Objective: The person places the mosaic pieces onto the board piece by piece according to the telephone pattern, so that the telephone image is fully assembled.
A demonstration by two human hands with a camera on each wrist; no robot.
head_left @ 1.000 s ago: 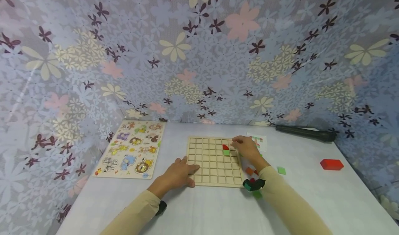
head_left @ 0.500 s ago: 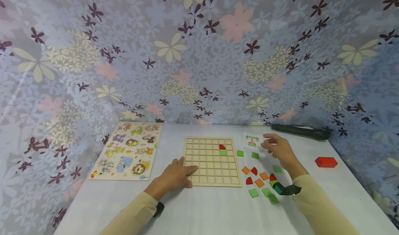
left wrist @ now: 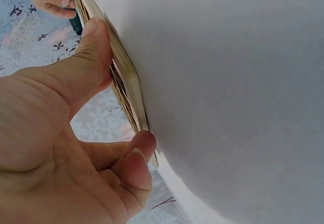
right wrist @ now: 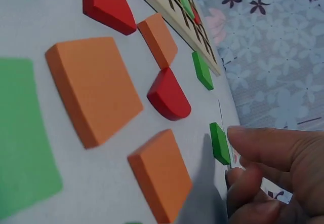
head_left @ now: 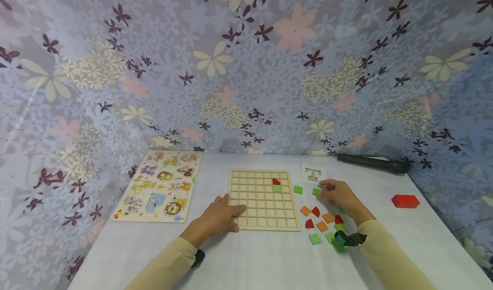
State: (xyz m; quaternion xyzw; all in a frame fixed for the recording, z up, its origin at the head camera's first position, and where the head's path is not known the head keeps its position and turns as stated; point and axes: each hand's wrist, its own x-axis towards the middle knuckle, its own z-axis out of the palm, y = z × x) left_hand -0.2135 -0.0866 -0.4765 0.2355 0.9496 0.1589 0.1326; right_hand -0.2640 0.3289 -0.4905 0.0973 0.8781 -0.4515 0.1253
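Observation:
My left hand [head_left: 216,216] holds the lower left corner of a wooden grid board [head_left: 265,206], its index finger stretched over the cells and its thumb at the near edge. In the left wrist view, thumb and curled fingers [left wrist: 136,176] lie against the board's rim. One red quarter-round tile [head_left: 276,181] and one green square tile [head_left: 277,188] sit in the grid's upper right. My right hand [head_left: 340,197] is beside a loose green tile [right wrist: 219,143], thumb and bent fingers close to it and to the pattern card's [head_left: 313,174] lower right corner, with nothing visibly gripped.
Several loose tiles, orange squares [head_left: 322,226], red quarter-rounds [head_left: 310,223] and green squares [head_left: 315,238], lie right of the board. An animal puzzle board [head_left: 155,187] lies at left. A red block [head_left: 405,201] and a black rod-like object [head_left: 371,163] lie at right.
My right hand left the grid's upper right, moved right to the pattern card's edge, then dropped slightly toward the loose green tile. The left hand stays on the board.

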